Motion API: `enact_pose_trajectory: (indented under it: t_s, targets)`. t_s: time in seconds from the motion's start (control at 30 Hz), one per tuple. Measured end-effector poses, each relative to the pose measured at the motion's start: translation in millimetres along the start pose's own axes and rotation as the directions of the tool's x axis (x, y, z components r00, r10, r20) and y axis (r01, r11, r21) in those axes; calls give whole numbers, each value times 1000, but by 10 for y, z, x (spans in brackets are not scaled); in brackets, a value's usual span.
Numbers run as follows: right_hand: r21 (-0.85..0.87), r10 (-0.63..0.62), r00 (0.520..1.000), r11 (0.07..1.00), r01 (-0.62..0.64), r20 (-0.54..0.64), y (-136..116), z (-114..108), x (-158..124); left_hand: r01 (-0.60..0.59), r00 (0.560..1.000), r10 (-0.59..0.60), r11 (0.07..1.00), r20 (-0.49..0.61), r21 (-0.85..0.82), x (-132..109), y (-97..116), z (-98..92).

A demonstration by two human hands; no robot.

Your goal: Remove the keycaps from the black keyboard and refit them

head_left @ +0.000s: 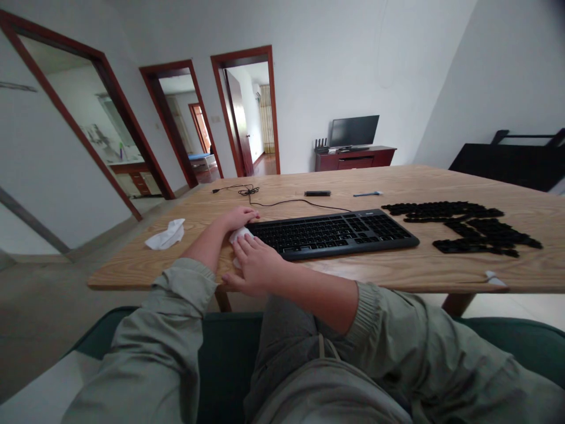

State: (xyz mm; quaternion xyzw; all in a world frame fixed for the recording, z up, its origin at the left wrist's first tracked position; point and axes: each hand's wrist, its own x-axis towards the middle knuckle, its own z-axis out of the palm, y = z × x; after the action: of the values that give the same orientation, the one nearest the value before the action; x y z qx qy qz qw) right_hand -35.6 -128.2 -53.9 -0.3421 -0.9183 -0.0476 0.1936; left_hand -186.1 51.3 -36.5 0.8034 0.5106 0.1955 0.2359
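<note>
Single head-worn view, set above the wearer's lap (286, 333), facing forward and down across the tabletop (397, 268). Sleeves (168, 330) nearest, along lower edge; left hand (237, 218) and right hand (260, 265) close, left of centre. Back wall (318, 76) far off, filling upper part. Wide field; doorframe (120, 132) at left leans

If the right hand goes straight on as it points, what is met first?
The white tissue, touching the right hand; beyond it, probably the left hand, though depth is unclear.
</note>
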Motion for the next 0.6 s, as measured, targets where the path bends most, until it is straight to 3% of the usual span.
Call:
enact_pose_trajectory:
  t_s: [0.13, 0.3, 0.47, 0.6]
  targets:
    - [2, 38, 999, 999, -38, 10, 272, -125, -199, -14, 1000, 15, 999, 23, -32, 11, -25, 12]
    - [-121, 283, 952, 956, -269, 120, 944, -366, -652, 14, 999, -11, 996, 35, -90, -16, -21, 24]
    - [-312, 536, 831, 823, -474, 151, 1708, -677, -1285, 70, 997, -64, 989, 52, -128, -74, 49, 13]
    - [-403, 717, 689, 664, -630, 104, 2153, -842, -1738, 48, 997, -43, 994, 58, -95, -72, 64, 5]
